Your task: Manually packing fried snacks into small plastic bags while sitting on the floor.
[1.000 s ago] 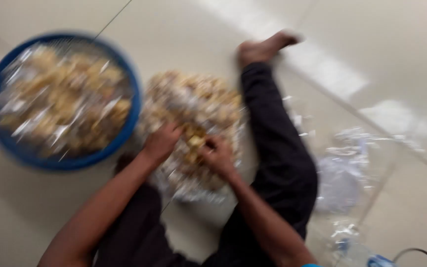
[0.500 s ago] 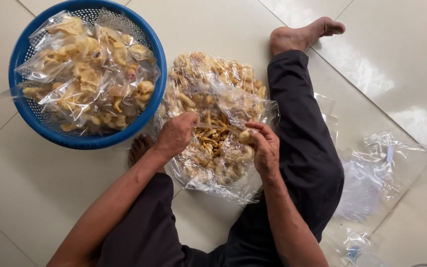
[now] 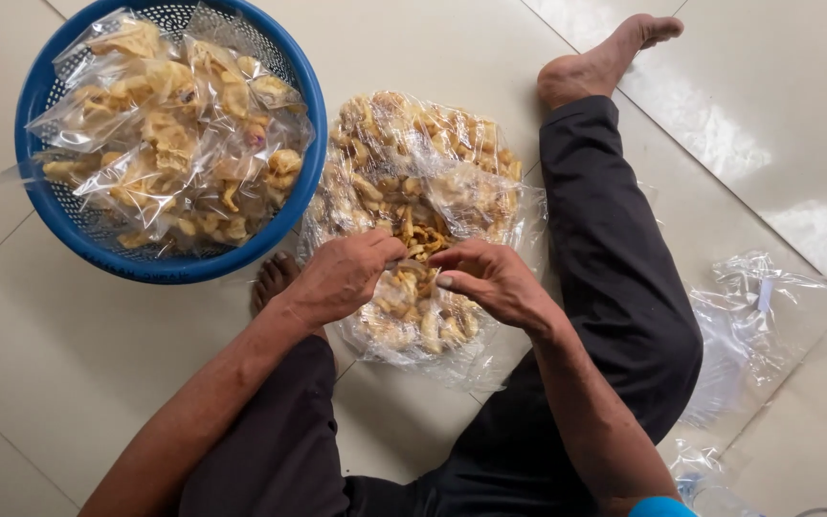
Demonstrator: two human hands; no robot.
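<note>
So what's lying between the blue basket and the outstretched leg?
In the head view, the big clear bag of crackers fills the floor between the blue basket and the outstretched leg, with both hands working in it.

The fingertips of the left hand (image 3: 342, 278) and right hand (image 3: 490, 282) are buried among the crackers (image 3: 413, 230), so their grip cannot be told. The basket (image 3: 169, 144) is cut off at the top edge, and the empty bags (image 3: 768, 325) at the right edge.

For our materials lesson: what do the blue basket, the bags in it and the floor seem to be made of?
Blue basket: likely moulded plastic, with perforated mesh walls. Bags: thin clear plastic film, crinkled and glinting. Floor: probably glazed ceramic tile, glossy with reflections and grout lines.
</note>
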